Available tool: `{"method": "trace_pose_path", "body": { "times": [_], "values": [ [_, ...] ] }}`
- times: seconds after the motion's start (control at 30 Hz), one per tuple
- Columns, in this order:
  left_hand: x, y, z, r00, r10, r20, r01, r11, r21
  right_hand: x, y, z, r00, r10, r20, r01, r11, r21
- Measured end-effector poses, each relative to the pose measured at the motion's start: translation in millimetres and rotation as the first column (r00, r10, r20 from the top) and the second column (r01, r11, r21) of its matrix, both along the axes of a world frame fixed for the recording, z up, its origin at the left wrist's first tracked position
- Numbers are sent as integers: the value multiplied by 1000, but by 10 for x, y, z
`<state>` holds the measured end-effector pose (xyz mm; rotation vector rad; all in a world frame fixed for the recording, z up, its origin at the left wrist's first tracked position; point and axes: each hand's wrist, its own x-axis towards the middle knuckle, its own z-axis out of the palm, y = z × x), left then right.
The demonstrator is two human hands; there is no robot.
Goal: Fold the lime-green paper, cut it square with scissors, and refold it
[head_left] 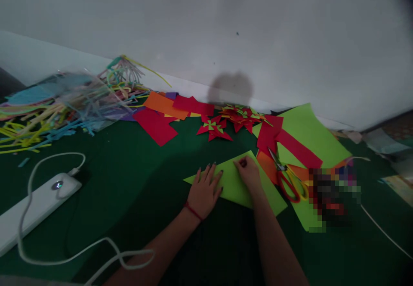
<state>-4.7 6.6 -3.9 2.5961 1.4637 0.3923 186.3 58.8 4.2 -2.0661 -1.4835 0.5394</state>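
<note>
A folded lime-green paper sheet [237,181] lies on the dark green surface [138,178] in front of me. My left hand [204,190] rests flat on its left part, fingers spread, a red thread around the wrist. My right hand [248,172] presses on the sheet near its upper middle with fingers curled down onto the paper. Red-and-yellow handled scissors [288,178] lie just right of my right hand on orange and green paper.
Red and green folded paper stars [232,122] and red and orange sheets [161,113] lie by the white wall. A heap of coloured paper strips [64,105] is at the left. A white power bank with cable [38,200] sits at the near left. A larger green sheet [309,135] lies right.
</note>
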Motion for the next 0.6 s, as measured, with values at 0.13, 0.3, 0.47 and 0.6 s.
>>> {"method": "trace_pose_path", "body": {
  "times": [0.13, 0.3, 0.47, 0.6],
  "values": [
    [6, -3, 27, 1000, -4, -1, 4, 1000, 1, 9, 4, -3, 1000, -4, -9, 4, 1000, 4],
    [26, 5, 44, 1000, 2, -22, -3, 1000, -23, -21, -24, 0, 994, 24, 108, -26, 1000, 15],
    [44, 1, 14, 999, 17, -45, -17, 1000, -14, -378, -211, 6, 924, -24, 383, -50, 982, 182],
    [44, 2, -4, 998, 12, -61, -12, 1000, -5, -604, -355, 3, 852, 128, 508, -275, 935, 225]
  ]
}}
